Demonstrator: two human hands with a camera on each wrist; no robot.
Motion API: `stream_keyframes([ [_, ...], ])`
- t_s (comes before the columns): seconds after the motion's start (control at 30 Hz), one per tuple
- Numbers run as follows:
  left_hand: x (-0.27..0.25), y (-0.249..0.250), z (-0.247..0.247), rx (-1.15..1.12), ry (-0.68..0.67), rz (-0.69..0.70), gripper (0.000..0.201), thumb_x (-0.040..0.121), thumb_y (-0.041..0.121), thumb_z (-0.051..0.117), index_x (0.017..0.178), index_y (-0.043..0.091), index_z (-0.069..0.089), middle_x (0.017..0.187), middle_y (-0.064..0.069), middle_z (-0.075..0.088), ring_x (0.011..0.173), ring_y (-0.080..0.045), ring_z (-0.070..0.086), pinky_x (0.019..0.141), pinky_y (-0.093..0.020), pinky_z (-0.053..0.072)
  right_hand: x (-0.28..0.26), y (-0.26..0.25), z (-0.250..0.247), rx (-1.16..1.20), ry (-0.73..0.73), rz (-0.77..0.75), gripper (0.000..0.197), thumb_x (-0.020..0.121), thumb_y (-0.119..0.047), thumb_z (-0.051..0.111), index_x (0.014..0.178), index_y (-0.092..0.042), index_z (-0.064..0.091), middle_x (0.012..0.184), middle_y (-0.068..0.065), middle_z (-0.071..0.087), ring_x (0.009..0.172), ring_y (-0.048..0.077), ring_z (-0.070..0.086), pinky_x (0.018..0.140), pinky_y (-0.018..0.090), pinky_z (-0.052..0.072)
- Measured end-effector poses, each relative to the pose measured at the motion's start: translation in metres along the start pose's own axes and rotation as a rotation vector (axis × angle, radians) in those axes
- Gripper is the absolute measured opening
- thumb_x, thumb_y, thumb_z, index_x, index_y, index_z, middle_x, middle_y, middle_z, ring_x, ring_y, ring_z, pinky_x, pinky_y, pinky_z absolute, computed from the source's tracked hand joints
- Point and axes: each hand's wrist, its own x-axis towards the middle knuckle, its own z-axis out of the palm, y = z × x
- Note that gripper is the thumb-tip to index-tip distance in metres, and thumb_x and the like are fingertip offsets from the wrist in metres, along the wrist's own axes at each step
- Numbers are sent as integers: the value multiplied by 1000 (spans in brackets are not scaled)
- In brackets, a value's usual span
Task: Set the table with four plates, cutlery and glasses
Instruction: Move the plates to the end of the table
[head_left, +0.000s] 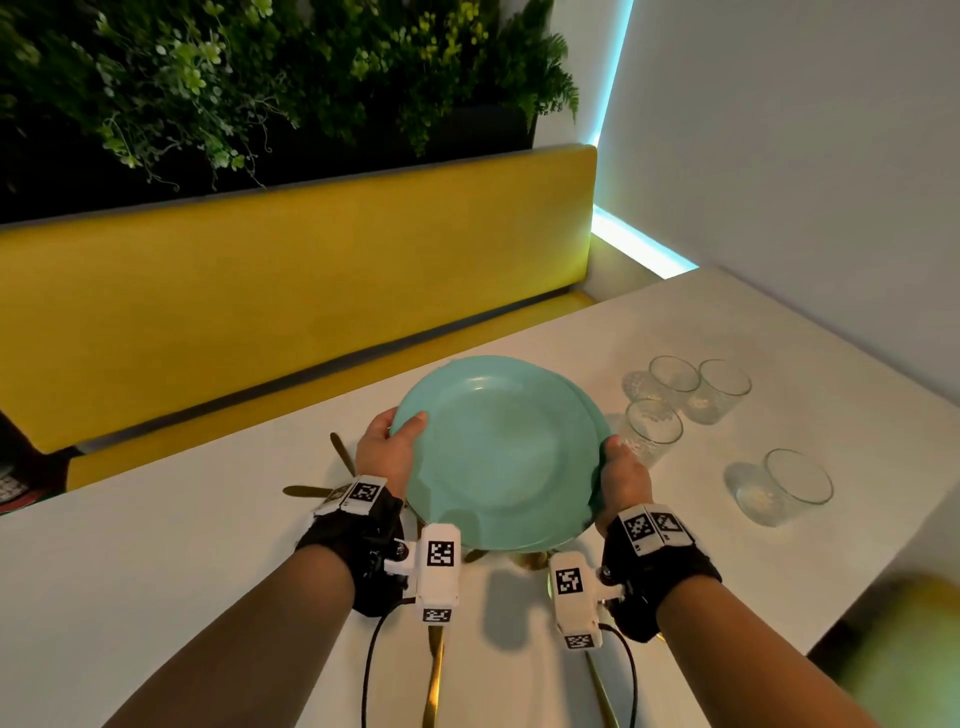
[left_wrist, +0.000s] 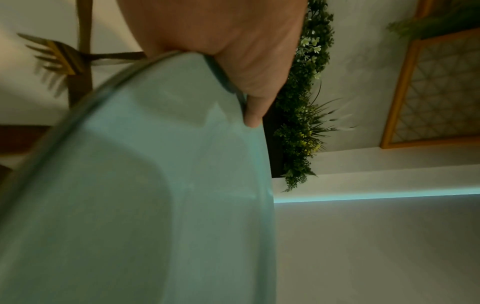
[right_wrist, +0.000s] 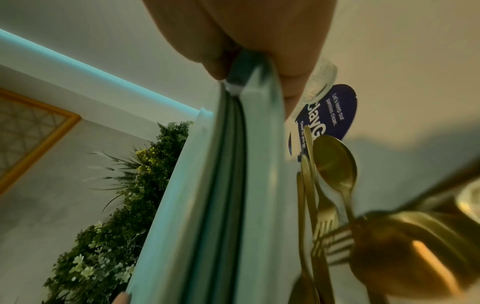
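A stack of teal plates (head_left: 498, 452) is held above the white table (head_left: 208, 561), tilted toward me. My left hand (head_left: 390, 441) grips its left rim, thumb on top (left_wrist: 253, 115). My right hand (head_left: 621, 470) grips the right rim; in the right wrist view the stacked plate edges (right_wrist: 233, 185) show between thumb and fingers. Gold cutlery lies under and around the plates: forks and spoons (right_wrist: 335, 185), a fork (left_wrist: 59, 57), handles (head_left: 434, 675). Several clear glasses (head_left: 675, 384) stand to the right, one (head_left: 652, 431) close by my right hand.
A yellow bench (head_left: 291, 291) runs along the table's far side under a plant wall (head_left: 260, 78). A white wall (head_left: 805, 182) borders the table on the right. A blue round card (right_wrist: 335, 111) lies under the plates. Another glass (head_left: 792, 483) stands nearer the right edge.
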Motion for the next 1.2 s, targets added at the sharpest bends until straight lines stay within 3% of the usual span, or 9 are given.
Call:
stream_keyframes([
  [0.13, -9, -9, -24, 87, -61, 12, 41, 88, 26, 60, 127, 15, 54, 115, -11, 65, 102, -33, 64, 94, -47, 51, -31, 10, 12, 94, 14, 92, 39, 97, -33, 36, 103, -1, 56, 127, 23, 55, 116, 39, 53, 103, 49, 42],
  [0.23, -13, -16, -53, 178, -52, 22, 41, 88, 26, 59, 127, 12, 56, 117, -13, 65, 104, -34, 63, 95, -46, 51, -60, 16, 26, 148, -2, 111, 45, 97, -40, 37, 118, -4, 54, 121, 17, 57, 113, 32, 55, 104, 45, 42],
  [0.3, -14, -21, -77, 243, -42, 40, 39, 89, 24, 58, 125, 10, 58, 119, -14, 65, 101, -32, 63, 94, -40, 50, -79, 24, 42, 221, -67, 114, 43, 95, -40, 43, 116, -6, 56, 115, 12, 58, 106, 28, 55, 106, 44, 40],
  [0.4, -17, -31, -118, 368, -19, 37, 40, 91, 24, 54, 127, 7, 55, 123, -15, 63, 107, -32, 60, 93, -36, 48, -104, 40, 69, -1, -159, 52, 29, 89, -38, 51, 101, -14, 63, 118, 12, 61, 107, 28, 57, 106, 46, 41],
  [0.5, -19, -43, -167, 455, 21, 2, 41, 93, 25, 51, 129, 6, 53, 126, -17, 60, 113, -33, 58, 93, -35, 45, -136, 55, 95, -252, -208, 16, 32, 94, -19, 50, 120, -2, 59, 118, 16, 60, 113, 33, 55, 105, 45, 41],
  [0.67, -20, -60, -239, 628, 17, -88, 44, 92, 30, 52, 122, -1, 58, 125, -21, 61, 113, -35, 58, 96, -37, 46, -168, 84, 139, -516, -320, -85, 25, 91, -11, 54, 112, -2, 64, 114, 18, 65, 105, 31, 60, 96, 37, 48],
  [0.87, -26, -77, -298, 755, 1, -154, 40, 93, 25, 51, 123, -1, 58, 128, -21, 58, 118, -34, 55, 96, -34, 43, -195, 110, 181, -629, -393, -117, 25, 90, -12, 54, 110, -4, 66, 112, 17, 66, 108, 33, 59, 97, 38, 48],
  [1.03, -25, -91, -322, 756, -39, -205, 43, 87, 28, 59, 120, 1, 59, 122, -17, 63, 111, -31, 60, 87, -30, 45, -203, 121, 199, -702, -408, -140, 23, 90, -11, 53, 107, -4, 66, 110, 17, 66, 105, 31, 59, 87, 31, 46],
  [1.2, -23, -96, -329, 724, -55, -233, 51, 83, 34, 61, 123, 3, 58, 121, -17, 64, 108, -33, 61, 94, -37, 50, -203, 126, 208, -758, -389, -137, 24, 89, -9, 51, 108, -5, 65, 115, 17, 64, 110, 33, 57, 97, 36, 45],
])
